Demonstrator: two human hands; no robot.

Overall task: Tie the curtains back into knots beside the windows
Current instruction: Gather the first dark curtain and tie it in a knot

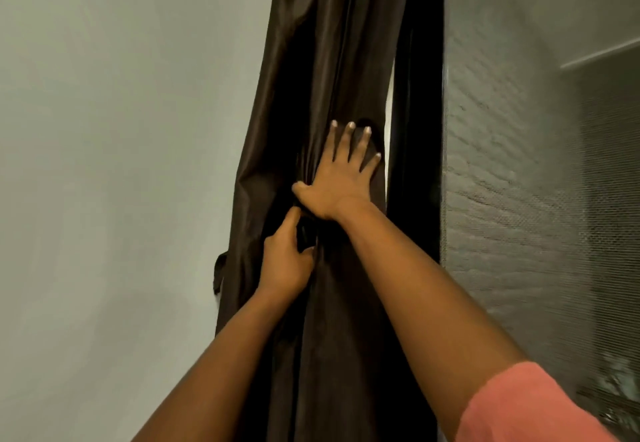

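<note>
A dark brown curtain (322,61) hangs gathered in a bunch between a pale wall and the window's dark frame. My right hand (341,178) lies flat against the bunched cloth, fingers spread upward and thumb hooked to the left around a fold. Just below it, my left hand (284,261) pinches a dark fold of the curtain between thumb and fingers. A small end of cloth (219,273) sticks out at the curtain's left edge.
A plain pale wall (114,164) fills the left. On the right stands the dark window frame (419,130) with a mesh screen (519,182) behind it. My pink sleeve (526,407) shows at the bottom right.
</note>
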